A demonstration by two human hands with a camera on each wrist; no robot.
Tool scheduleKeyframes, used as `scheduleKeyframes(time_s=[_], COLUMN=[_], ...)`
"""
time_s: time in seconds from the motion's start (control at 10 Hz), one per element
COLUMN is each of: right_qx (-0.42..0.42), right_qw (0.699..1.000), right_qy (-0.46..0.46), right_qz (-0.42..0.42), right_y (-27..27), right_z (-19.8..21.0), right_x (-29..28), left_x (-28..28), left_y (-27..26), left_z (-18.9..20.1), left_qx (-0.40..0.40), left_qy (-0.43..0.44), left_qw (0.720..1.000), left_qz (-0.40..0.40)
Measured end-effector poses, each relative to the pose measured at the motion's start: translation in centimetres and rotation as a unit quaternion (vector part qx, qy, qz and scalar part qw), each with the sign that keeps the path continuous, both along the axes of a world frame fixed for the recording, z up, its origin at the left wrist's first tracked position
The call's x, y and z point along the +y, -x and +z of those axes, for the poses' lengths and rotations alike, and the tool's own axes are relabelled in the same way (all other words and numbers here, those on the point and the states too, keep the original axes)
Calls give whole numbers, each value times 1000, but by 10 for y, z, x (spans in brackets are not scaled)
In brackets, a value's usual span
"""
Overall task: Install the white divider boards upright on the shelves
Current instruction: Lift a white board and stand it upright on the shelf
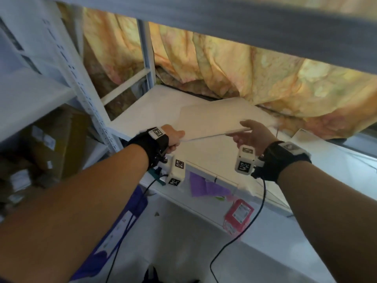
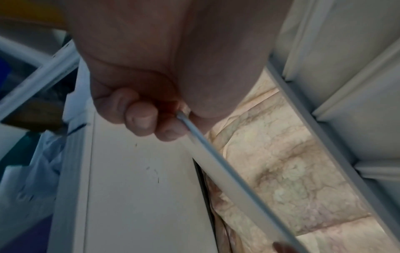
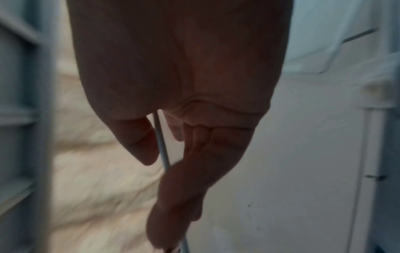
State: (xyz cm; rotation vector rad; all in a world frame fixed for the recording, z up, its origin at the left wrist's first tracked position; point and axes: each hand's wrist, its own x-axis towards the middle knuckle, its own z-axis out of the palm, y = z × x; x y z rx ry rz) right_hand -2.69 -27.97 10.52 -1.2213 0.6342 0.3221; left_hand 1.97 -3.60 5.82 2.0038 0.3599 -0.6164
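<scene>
Both hands are gripping one white divider board [image 1: 214,119] over the shelf [image 1: 142,111] — left hand [image 1: 173,137] pinching its left corner, right hand [image 1: 253,135] clasping its near edge.

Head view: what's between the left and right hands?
The white board. The left hand grips its near-left corner, the right hand its near-right edge; it spans the gap, tilted above the shelf. Nothing else lies between them.

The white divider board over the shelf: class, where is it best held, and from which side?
Hold the white divider board by its thin near edge, one grip at each end, from the front: left hand, right hand. It is broad, thin and tilted.
</scene>
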Motion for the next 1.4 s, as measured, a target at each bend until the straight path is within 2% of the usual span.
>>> scheduleKeyframes(time_s=[0.1, 0.2, 0.3, 0.4, 0.5, 0.6, 0.7, 0.8, 0.9, 1.1, 1.2, 1.3, 1.4], right_qx=[-62, -79, -73, -106, -154, -163, -148, -123, -96, 47, 63, 18, 2], right_qw=[995, 984, 976, 971, 954, 941, 928, 925, 915, 912, 906, 911, 910], right_qy=[29, 85, 148, 163, 207, 256, 311, 336, 372, 365, 375, 388, 402], right_qz=[66, 135, 141, 140, 152, 151, 142, 123, 122, 182, 186, 140, 106], right_y=[-17, -34, -50, -60, -70, -81, -96, -110, -117, -125, -124, -124, -127], right_z=[36, 53, 54, 51, 43, 35, 24, 9, -3, -43, -61, -79, -86], right_x=[43, 89, 117, 136, 150, 169, 192, 213, 234, 274, 284, 296, 301], left_x=[17, 33, 47, 61, 71, 82, 94, 109, 127, 157, 166, 172, 172], left_y=[-2, -4, -8, -8, -11, -28, -62, -92, -105, -133, -138, -137, -135], left_z=[19, 26, 26, 24, 23, 24, 15, -5, -28, -75, -92, -95, -103], left_qx=[-18, -41, -38, -35, -52, -71, -59, -92, -144, -187, -195, -198, -214], left_qy=[-22, -25, -4, -38, -90, -105, -105, -158, -171, -172, -199, -267, -295], left_qw=[1000, 999, 999, 999, 991, 985, 970, 936, 911, 864, 842, 788, 761], left_qz=[-6, -9, 21, -10, -79, -118, -209, -301, -346, -434, -463, -518, -536])
